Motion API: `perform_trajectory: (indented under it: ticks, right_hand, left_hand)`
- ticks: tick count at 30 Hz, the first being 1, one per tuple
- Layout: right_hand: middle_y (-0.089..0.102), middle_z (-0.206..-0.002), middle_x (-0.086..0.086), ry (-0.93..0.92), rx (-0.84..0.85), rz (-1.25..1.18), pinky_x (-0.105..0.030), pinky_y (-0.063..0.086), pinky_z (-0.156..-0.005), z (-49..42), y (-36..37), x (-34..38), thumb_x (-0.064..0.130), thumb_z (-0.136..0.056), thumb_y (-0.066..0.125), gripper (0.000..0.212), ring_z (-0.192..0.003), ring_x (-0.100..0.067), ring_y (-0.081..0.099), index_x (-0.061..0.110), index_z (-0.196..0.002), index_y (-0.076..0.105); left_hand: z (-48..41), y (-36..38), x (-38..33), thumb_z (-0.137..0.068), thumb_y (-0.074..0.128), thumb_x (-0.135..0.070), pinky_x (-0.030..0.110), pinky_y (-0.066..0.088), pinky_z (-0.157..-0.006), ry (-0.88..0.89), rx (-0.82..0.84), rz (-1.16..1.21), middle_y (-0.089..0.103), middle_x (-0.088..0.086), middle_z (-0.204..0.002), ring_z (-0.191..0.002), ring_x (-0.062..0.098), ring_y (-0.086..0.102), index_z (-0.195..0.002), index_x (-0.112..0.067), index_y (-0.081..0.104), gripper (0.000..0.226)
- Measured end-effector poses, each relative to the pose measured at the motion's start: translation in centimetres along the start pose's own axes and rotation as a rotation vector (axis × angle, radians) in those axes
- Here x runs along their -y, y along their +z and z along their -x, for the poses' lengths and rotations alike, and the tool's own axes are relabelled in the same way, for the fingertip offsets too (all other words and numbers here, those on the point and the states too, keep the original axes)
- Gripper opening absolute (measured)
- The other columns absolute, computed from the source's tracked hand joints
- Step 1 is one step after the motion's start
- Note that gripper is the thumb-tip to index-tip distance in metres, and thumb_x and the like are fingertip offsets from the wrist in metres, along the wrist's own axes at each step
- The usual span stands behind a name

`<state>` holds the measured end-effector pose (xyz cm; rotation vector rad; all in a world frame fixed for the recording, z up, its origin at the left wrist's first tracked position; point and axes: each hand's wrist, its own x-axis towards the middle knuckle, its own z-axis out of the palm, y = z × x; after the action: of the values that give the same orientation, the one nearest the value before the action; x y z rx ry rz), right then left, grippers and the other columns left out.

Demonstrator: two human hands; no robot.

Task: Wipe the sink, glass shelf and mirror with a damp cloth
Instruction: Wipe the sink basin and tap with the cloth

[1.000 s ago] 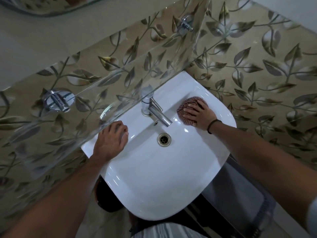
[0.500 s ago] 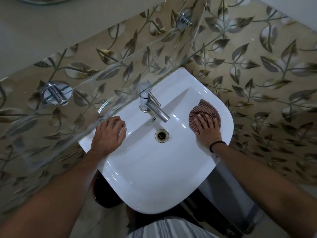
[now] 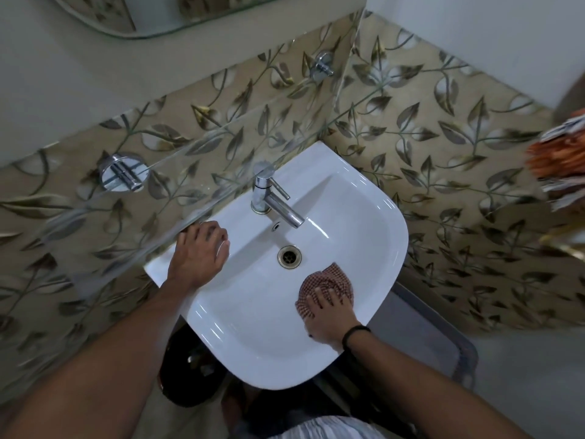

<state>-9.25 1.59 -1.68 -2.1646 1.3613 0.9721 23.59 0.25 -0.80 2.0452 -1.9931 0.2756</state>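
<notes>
A white sink (image 3: 253,318) fills the middle of the view, with a chrome tap (image 3: 275,201) at its back and a drain (image 3: 289,256) in the bowl. My right hand (image 3: 329,318) presses a red checked cloth (image 3: 326,285) flat against the bowl's right side, near the front rim. My left hand (image 3: 201,253) rests on the sink's left rim with its fingers lightly curled, holding nothing. The glass shelf (image 3: 177,160) runs along the tiled wall above the sink on two chrome brackets. A mirror's lower edge (image 3: 152,17) shows at the top.
Leaf-patterned tiles (image 3: 443,147) cover the wall behind and to the right. An orange patterned fabric (image 3: 560,160) hangs at the right edge. A dark bin (image 3: 190,375) sits under the sink's left side, a grey mat (image 3: 427,340) lies to the right.
My right hand slid the cloth from beside the tap along the sink's right side toward the front rim. My left hand stayed on the left rim. The view tilted up.
</notes>
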Motion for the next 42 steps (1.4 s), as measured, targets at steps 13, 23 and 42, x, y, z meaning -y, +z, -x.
perform_trajectory:
  ticks: [13, 23, 42]
  right_hand:
    - [0.022, -0.166, 0.003, -0.375, -0.053, -0.126, -0.05, 0.03, -0.114, 5.3, 0.7, 7.4, 0.038, -0.106, 0.022, 0.05, -0.148, -0.025, 0.029, 0.026, -0.153, 0.034]
    - [0.071, -0.099, -0.001, -0.122, -0.206, -0.934, -0.038, 0.052, -0.08, 6.6, -3.2, 5.1, 0.038, -0.101, 0.048, 0.025, -0.09, -0.021, 0.067, 0.024, -0.092, 0.067]
    - [0.068, -0.093, -0.016, 0.004, -0.29, -1.352, -0.034, 0.041, -0.072, 7.2, -4.9, 4.8, 0.038, -0.091, 0.061, 0.035, -0.082, -0.021, 0.06, 0.003, -0.091, 0.065]
  left_hand:
    - [0.3, 0.5, 0.3, -0.099, 0.044, -0.035, 0.044, 0.039, -0.078, 0.016, -0.005, -0.035, 0.056, 0.008, -0.117, -0.095, 0.032, 0.051, -0.108, -0.017, 0.058, 0.025]
    - [0.2, -0.9, -1.0, -0.102, 0.036, -0.03, 0.047, 0.046, -0.079, -0.019, 0.062, -0.048, 0.056, 0.006, -0.116, -0.099, 0.031, 0.054, -0.107, -0.015, 0.056, 0.026]
    - [4.6, -6.8, -4.4, -0.093, 0.063, -0.048, 0.047, 0.036, -0.107, -0.04, 0.46, 0.31, 0.029, 0.001, -0.154, -0.135, 0.027, 0.037, -0.14, -0.031, 0.04, 0.055]
